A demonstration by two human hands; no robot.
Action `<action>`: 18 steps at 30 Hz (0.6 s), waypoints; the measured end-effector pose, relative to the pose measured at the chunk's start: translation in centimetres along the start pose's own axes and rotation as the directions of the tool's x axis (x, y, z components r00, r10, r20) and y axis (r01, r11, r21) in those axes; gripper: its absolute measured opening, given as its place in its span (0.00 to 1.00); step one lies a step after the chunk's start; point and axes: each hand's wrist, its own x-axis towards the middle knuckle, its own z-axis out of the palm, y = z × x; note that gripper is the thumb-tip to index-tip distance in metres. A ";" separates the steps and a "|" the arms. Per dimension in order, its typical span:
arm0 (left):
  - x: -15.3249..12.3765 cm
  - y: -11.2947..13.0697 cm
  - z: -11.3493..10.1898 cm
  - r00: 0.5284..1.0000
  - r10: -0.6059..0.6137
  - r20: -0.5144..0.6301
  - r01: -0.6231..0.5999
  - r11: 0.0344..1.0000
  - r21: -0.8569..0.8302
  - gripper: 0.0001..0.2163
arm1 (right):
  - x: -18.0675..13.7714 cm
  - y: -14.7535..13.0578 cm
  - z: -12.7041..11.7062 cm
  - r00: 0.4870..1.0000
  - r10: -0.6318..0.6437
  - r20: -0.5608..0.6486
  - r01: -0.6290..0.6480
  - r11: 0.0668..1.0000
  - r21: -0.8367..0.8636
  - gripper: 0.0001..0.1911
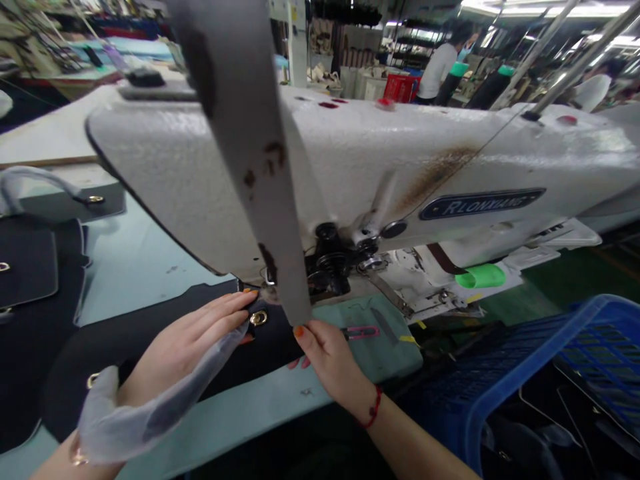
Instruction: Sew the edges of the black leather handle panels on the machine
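A black bag panel (273, 347) lies on the pale green table beneath the head of a white sewing machine (350, 153). My left hand (195, 337) rests on the panel with fingers stretched out, their tips close to the presser foot area and a gold ring fitting (259, 318). A bag handle (160, 417) wrapped in clear film loops over the back of that hand and wrist. On the panel's near right edge, my right hand (327, 353) pinches it, thumb on top and fingers partly hidden below. A blurred grey metal bar (250, 153) hides the needle.
Pink-handled thread snips (361, 332) lie on the table (395, 360) right of my right hand. A blue plastic basket (500, 387) with dark pieces stands at the lower right. More black bag parts (30, 267) lie at left. A person (437, 67) is in the background.
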 end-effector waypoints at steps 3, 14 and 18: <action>0.5 0.6 -0.2 0.992 0.128 -0.014 -0.126 0.985 0.116 0.20 | -0.9 1.3 0.0 0.999 0.040 0.014 -0.040 0.999 0.002 0.24; 1.2 1.4 -0.7 0.992 0.119 0.036 -0.123 0.979 0.162 0.17 | -1.4 2.5 1.2 0.997 0.073 -0.030 -0.069 0.990 0.121 0.27; 1.3 1.0 -1.0 0.987 0.160 0.035 -0.163 0.975 0.152 0.17 | -1.4 2.2 1.3 0.993 0.121 -0.017 -0.116 0.978 0.171 0.28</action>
